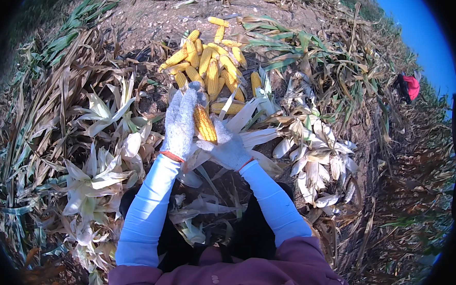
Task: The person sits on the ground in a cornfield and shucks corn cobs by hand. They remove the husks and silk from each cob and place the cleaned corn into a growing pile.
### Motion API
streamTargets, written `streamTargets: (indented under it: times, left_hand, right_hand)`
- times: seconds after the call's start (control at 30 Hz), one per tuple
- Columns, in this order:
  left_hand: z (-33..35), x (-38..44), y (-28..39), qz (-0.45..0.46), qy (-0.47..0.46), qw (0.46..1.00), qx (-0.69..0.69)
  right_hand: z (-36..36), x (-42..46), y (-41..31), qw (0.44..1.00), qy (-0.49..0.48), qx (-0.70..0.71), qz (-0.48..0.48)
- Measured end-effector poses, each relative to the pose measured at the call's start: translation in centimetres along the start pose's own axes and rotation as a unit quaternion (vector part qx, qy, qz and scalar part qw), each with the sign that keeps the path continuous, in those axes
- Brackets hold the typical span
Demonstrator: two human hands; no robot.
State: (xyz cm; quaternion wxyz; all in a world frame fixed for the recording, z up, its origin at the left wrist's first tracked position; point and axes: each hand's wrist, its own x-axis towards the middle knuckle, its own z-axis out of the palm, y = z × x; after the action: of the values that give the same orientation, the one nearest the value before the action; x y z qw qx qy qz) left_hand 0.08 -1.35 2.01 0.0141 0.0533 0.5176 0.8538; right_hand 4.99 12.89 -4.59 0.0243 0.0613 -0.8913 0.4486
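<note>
A partly husked ear of corn (204, 125) with yellow kernels is between my hands. My left hand (180, 123), in a pale knit glove with an orange cuff, lies along its left side, with the fingers around its far end. My right hand (230, 147), gloved alike, is at the near end, where pale husk leaves (260, 137) spread out beneath and to the right. Part of the grip is hidden by the gloves. Just beyond my hands, a heap of husked yellow corn ears (212, 75) lies on the ground.
Peeled-back husks (94, 180) lie to my left. At my right is a pile of ears still in dry husks (321, 160). Cut corn stalks (56, 109) lie around bare soil (148, 15). A person in red (411, 86) is bent over at the far right.
</note>
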Motion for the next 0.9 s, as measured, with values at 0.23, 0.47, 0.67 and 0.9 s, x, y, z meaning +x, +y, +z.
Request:
streamTargets:
  times: [0.23, 0.47, 0.67, 0.9]
  left_hand:
    - [-2.3, 1.5, -1.8, 0.003, -0.026, 0.997, -0.066]
    - [-2.1, 1.7, -2.1, -0.112, -0.019, 0.943, -0.313]
    - [-1.8, 1.2, -3.4, -0.115, -0.047, 0.916, -0.382]
    - [-3.1, 1.8, -2.2, -0.15, -0.084, 0.908, -0.382]
  right_hand:
    - [0.5, 0.2, 1.1, 0.999, -0.027, -0.043, -0.002]
    - [0.2, 0.3, 0.4, 0.998, -0.046, 0.036, 0.028]
    - [0.1, 0.5, 0.4, 0.988, 0.01, 0.153, -0.009]
    - [-0.8, 0.9, 1.0, 0.943, 0.137, 0.302, 0.008]
